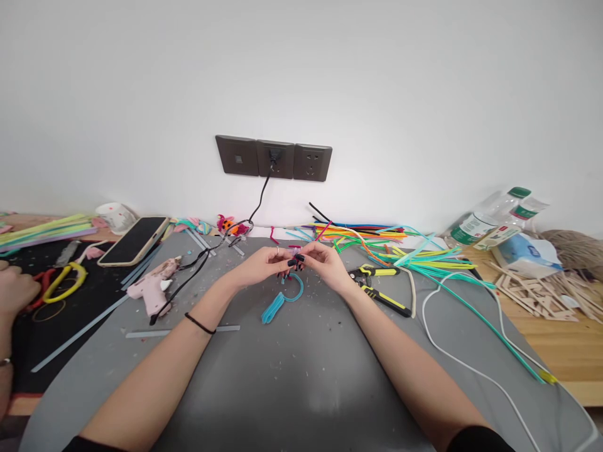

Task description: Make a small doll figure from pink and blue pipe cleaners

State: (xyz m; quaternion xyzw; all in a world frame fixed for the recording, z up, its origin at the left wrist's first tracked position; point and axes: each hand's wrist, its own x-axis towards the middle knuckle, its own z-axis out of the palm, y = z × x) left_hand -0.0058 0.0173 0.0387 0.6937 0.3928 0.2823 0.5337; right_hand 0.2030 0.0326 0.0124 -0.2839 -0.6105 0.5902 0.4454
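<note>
My left hand (264,263) and my right hand (324,262) meet over the grey mat (282,376), fingers pinched together on a blue pipe cleaner (282,300). Its upper end loops between my fingertips, with a bit of pink at the pinch. The lower end is folded into a bundle resting on the mat. A black band circles my left wrist.
A pink glue gun (153,285) and phone (134,240) lie left. Yellow-handled pliers (381,292) and a heap of coloured pipe cleaners (391,242) lie right, with a white cord (471,370). Another person's hand (16,289) is near yellow scissors (63,279). Bottles and wooden sticks sit far right.
</note>
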